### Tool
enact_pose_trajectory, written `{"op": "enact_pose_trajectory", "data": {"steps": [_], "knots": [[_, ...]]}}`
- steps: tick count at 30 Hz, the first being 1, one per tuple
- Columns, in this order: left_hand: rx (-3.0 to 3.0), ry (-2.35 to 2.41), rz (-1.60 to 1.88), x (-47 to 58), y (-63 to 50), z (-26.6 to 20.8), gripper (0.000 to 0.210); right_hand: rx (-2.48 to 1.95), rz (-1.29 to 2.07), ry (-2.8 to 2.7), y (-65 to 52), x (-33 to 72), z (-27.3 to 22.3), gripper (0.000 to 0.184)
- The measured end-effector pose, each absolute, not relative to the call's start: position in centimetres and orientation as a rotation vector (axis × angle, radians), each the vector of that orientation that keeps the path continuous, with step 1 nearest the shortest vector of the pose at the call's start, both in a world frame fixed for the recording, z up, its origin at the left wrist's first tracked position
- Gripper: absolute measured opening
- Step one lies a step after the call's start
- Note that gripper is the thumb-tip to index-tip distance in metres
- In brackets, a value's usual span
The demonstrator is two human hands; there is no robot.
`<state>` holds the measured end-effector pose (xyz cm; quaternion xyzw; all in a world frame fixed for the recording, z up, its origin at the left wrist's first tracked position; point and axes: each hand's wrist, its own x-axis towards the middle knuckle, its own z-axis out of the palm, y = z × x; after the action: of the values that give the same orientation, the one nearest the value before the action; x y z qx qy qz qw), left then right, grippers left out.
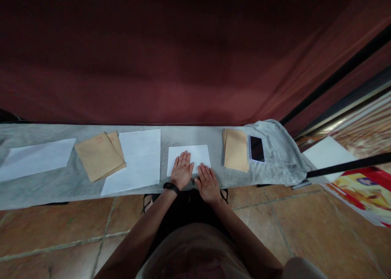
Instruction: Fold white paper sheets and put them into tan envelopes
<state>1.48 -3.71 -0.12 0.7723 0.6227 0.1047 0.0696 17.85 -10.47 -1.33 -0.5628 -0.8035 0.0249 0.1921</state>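
Observation:
A white sheet of paper (200,152), apparently folded, lies on the grey cloth-covered table (189,135) in front of me. My left hand (182,170), with a dark band on its wrist, rests flat on the paper's left half, fingers stretched out. Flat on the paper's lower right part is my right hand (208,182), its fingers also extended. Neither hand grips anything. A larger white sheet (142,159) is left of the paper, with brown envelopes (99,156) partly over its left edge. To the right sits a stack of brown envelopes (236,150).
A phone (257,149) lies right of the envelope stack. Another white sheet (36,159) is at the table's left end. A dark red curtain (183,59) hangs behind the table. Black poles (345,168) and a colourful printed box (365,193) stand at the right.

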Motion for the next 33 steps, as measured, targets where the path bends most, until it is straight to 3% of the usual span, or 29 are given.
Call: {"op": "enact_pose_trajectory", "data": {"steps": [14,33], "knots": [[2.27,1.957,0.251,-0.1,-1.7,0.3,0.059,-1.587,0.324,-2.25,-1.9,13.2,0.0,0.048],[1.993,2.208,0.585,-1.5,-3.2,0.0,0.063,-1.796,-0.001,-2.053,-0.4,17.5,-2.4,0.059]]}}
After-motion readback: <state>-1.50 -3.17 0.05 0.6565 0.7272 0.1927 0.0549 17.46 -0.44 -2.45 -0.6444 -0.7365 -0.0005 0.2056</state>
